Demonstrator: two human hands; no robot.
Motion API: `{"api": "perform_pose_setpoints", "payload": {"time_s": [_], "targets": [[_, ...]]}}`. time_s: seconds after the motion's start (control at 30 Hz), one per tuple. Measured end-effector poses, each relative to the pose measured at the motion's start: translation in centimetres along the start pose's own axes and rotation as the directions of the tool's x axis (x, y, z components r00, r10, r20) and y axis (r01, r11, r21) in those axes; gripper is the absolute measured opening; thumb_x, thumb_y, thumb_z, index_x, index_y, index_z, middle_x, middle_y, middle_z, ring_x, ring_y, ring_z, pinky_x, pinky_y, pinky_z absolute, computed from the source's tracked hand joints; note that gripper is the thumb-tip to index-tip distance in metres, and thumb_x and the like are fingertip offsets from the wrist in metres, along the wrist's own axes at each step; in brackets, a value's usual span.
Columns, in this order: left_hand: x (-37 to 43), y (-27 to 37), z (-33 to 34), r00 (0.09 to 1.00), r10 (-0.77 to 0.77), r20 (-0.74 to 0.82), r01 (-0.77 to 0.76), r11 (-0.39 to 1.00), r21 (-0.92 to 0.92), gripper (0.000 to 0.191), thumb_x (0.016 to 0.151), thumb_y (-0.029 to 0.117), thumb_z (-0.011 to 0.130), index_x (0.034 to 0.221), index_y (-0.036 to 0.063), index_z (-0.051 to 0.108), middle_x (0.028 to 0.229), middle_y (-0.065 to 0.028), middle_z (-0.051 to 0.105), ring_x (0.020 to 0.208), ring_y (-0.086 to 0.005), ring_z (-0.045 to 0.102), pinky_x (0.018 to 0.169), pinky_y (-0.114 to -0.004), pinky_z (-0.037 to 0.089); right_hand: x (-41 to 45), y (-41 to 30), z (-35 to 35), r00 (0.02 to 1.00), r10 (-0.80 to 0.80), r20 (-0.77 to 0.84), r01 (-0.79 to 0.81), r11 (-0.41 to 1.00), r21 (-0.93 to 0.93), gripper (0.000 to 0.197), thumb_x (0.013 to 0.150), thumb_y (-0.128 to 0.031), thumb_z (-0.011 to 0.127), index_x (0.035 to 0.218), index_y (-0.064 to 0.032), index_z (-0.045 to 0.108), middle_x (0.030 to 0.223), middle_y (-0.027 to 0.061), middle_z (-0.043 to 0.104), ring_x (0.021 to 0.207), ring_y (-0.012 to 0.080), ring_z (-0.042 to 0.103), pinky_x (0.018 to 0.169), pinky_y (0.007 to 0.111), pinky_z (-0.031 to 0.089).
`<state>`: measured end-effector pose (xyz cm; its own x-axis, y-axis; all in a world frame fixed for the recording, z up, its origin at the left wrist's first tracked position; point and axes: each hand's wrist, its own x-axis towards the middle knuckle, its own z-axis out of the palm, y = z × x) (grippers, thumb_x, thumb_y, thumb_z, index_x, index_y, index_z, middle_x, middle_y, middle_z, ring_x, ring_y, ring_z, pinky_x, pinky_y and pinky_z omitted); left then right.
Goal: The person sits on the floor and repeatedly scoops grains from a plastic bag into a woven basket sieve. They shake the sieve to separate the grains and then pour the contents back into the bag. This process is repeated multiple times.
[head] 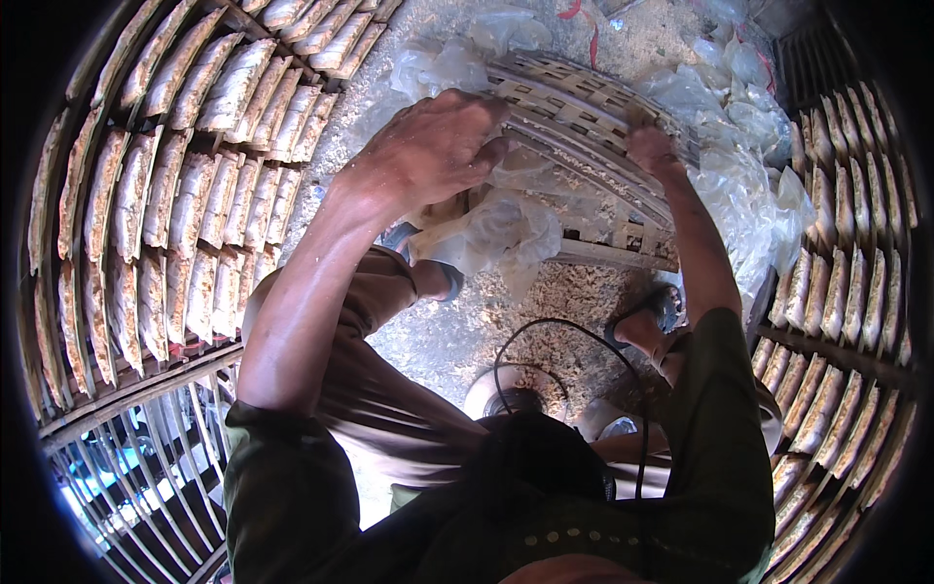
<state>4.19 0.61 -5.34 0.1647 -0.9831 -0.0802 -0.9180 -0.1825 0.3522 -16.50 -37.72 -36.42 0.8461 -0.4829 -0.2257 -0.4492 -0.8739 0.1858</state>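
A woven bamboo tray with wooden slats along it lies in front of me, with pale crumbs on its slats. Over its left end is my left hand, fingers curled; whether they grip anything is hidden. At the tray's right part is my right hand, blurred, its fingers bent over the weave; its hold cannot be made out. A crumpled clear plastic sheet hangs below my left hand, over the frame's near side. Further woven slats show beneath the tray.
Racks of flat, pale, crusted slabs stand at left and right. Crumpled plastic sheets lie right of the tray. Crumbs cover the concrete floor. Near my feet are a round metal vessel and a black cable.
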Motion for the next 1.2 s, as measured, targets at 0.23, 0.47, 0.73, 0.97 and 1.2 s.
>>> {"api": "perform_pose_setpoints", "payload": {"time_s": [0.23,0.47,0.73,0.97,1.2], "targets": [[0.6,0.4,-1.1,1.0,-0.002,0.004,0.002,0.999,0.051,0.042,0.104,0.037,0.059,0.132,0.005,0.062,0.119,-0.0197,0.068,0.122,-0.0351,0.062,0.109,-0.047,0.047,-6.0,8.4,-21.1,0.909,0.323,-0.262,-0.277,0.94,0.198,0.062,0.107,-0.057,0.047,0.11,0.0009,0.071,0.102,0.0288,0.074,0.106,0.044,0.072,0.095,0.054,0.056],[1.9,0.4,-1.5,0.981,-0.172,-0.084,0.163,0.981,-0.102,0.054,0.103,0.044,0.06,0.139,0.0037,0.059,0.136,-0.0239,0.063,0.133,-0.0359,0.059,0.111,-0.052,0.045,-20.4,12.8,-31.4,0.751,0.563,-0.345,-0.248,0.725,0.643,0.068,0.101,-0.068,0.053,0.088,-0.0033,0.065,0.078,0.0103,0.062,0.075,0.0221,0.058,0.071,0.037,0.043],[3.8,2.6,-1.5,0.961,-0.184,-0.205,-0.194,0.072,-0.978,0.062,0.107,0.051,0.056,0.139,-0.0015,0.054,0.136,-0.0263,0.061,0.117,-0.0365,0.071,0.095,-0.057,0.06,-28.5,4.2,-26.6,0.742,0.659,-0.125,0.114,0.059,0.992,0.058,0.101,-0.064,0.059,0.086,-0.008,0.066,0.076,-0.0005,0.056,0.072,0.0119,0.049,0.069,0.031,0.039],[1.9,4.0,-2.4,0.769,-0.515,-0.378,-0.216,0.347,-0.913,0.05,0.109,0.049,0.054,0.107,-0.0002,0.061,0.065,-0.0102,0.061,0.051,-0.0143,0.065,0.035,-0.024,0.043,-29.0,0.2,-26.3,0.968,0.226,-0.108,0.087,0.101,0.991,0.047,0.105,-0.051,0.063,0.099,-0.0048,0.069,0.093,0.0072,0.072,0.081,0.0113,0.065,0.077,0.031,0.049],[2.7,4.1,-3.2,0.749,-0.544,-0.379,-0.228,0.325,-0.918,0.063,0.107,0.059,0.052,0.106,-0.0037,0.061,0.068,-0.0119,0.062,0.052,-0.0158,0.057,0.042,-0.033,0.05,-29.5,-3.9,-28.0,0.801,0.598,-0.012,0.206,-0.256,0.945,0.043,0.102,-0.051,0.068,0.095,-0.0086,0.068,0.065,-0.0021,0.053,0.055,0.008,0.053,0.051,0.025,0.043]]}}
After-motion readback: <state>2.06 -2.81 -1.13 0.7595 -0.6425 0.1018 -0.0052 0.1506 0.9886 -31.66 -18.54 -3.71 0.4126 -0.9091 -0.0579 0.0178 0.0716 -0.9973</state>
